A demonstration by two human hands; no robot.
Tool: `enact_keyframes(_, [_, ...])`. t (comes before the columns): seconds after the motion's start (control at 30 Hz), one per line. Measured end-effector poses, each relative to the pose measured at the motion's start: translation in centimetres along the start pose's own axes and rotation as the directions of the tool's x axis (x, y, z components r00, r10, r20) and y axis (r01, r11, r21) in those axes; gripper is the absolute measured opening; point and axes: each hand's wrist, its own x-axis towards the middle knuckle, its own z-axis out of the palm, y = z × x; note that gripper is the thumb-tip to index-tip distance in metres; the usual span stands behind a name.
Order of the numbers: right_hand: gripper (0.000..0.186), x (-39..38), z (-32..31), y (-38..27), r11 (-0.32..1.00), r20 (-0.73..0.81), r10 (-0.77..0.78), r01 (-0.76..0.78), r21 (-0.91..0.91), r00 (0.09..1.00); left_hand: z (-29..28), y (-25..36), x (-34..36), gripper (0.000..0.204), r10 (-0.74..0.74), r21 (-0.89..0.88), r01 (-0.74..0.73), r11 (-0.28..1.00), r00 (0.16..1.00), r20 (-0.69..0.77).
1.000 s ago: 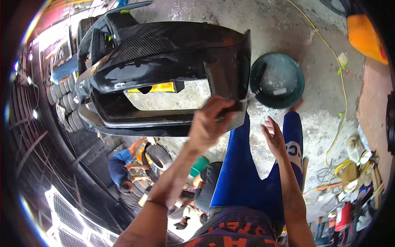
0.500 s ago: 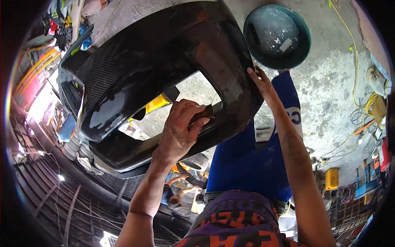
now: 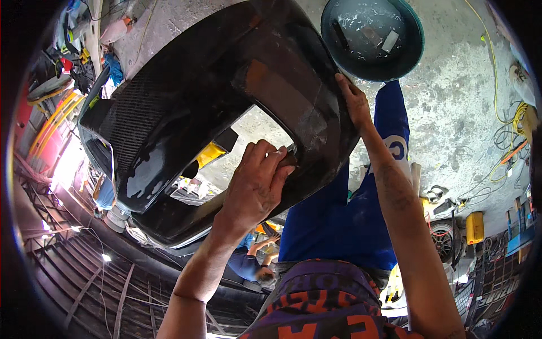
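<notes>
A large glossy black car bumper (image 3: 209, 85) with a wide opening lies tilted in front of me. My left hand (image 3: 257, 181) is closed around a small, dark, folded sheet that looks like sandpaper (image 3: 289, 160). It presses the sheet to the bumper at the right end of the opening; part of the sheet is hidden by the fingers. My right hand (image 3: 355, 104) grips the bumper's right edge, thumb side up, with some fingers out of sight beyond the rim. Dull, scuffed patches show on the bumper's right part, and its left part is shiny.
Beyond my right hand stands a dark teal tub (image 3: 420, 48) of water holding a pale block (image 3: 389, 41) and dark strips. A yellow container (image 3: 475, 227), cables and a wheel lie at the right. Another person (image 3: 248, 263) is at work below the bumper.
My left hand has shifted slightly right and up against the corner of the opening, still with the sandpaper. My right hand stays on the edge. The whole view has shifted a little.
</notes>
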Motion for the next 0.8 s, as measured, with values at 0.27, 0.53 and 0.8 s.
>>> enact_keyframes(0.27, [0.065, 0.3, -0.4, 0.2, 0.99, -0.106, 0.067, -0.079, -0.114, 0.992, -0.6, 0.5, -0.5, 0.024, -0.027, -0.013, 0.027, 1.0, 0.998, 0.052])
enact_keyframes(0.53, [0.086, 0.8, -1.2, 1.1, 0.978, -0.007, 0.163, -0.162, -0.132, 0.987, -1.4, 0.7, 0.2, 0.025, -0.066, -0.075, 0.066, 0.995, 0.998, 0.001])
enact_keyframes(0.8, [0.058, -8.0, -3.1, 2.3, 0.928, -0.459, -0.331, 0.197, -0.316, 0.824, -3.3, -1.9, 0.8, 0.028, 0.069, -0.102, -0.065, 0.993, 0.997, 0.039])
